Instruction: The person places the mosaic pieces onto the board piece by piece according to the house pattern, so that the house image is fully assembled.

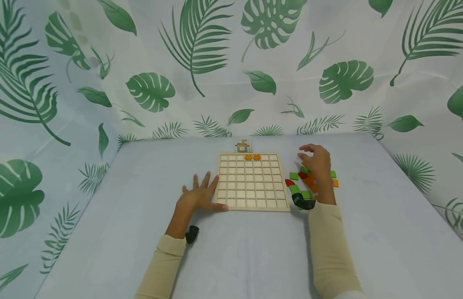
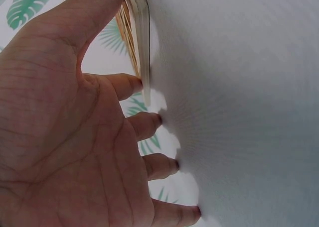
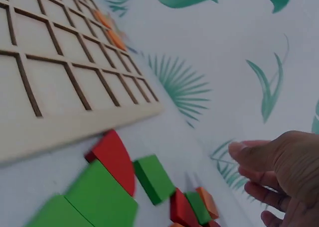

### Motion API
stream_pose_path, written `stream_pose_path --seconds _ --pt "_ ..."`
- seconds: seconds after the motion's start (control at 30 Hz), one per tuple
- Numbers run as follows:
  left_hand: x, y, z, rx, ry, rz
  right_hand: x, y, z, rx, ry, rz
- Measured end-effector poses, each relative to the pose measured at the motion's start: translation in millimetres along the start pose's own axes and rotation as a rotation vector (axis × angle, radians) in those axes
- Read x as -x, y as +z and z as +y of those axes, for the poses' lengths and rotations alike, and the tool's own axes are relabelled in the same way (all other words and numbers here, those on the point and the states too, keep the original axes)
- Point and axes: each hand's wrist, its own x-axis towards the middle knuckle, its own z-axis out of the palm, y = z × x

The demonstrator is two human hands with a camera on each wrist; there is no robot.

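Note:
A wooden grid board [image 1: 253,209] lies flat on the table, with two orange pieces [image 1: 252,157] in its top row. My left hand [image 1: 197,197] spreads its fingers at the board's left side. In the left wrist view its thumb and index finger touch the board's edge [image 2: 142,48], and the other fingertips rest on the table. My right hand [image 1: 318,162] hovers over a loose pile of pieces, fingers loosely bent, with nothing seen between them. The pile has green blocks [image 3: 153,178], red blocks [image 3: 113,155] and orange blocks [image 1: 309,182]; the hand and wrist hide some of it.
A small pattern card [image 1: 243,145] with a coloured figure stands or lies just behind the board. Leaf-printed cloth [image 1: 216,50] rises behind the table and at both sides. Each wrist wears a small black camera [image 1: 192,234].

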Motion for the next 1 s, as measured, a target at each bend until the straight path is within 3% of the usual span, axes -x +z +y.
stream_pose_path --seconds 0.2,0.5,1.0 --pt "0.1 -0.1 -0.4 -0.008 -0.003 -0.007 5.2 -18 8 0.098 0.141 -0.045" --pt "1.0 -0.5 1.0 0.003 0.0 -0.005 11.4 -31 17 0.133 0.259 -0.157" --pt "2.2 -1.1 1.1 0.001 -0.002 -0.01 16.4 -26 27 0.12 0.293 -0.169"
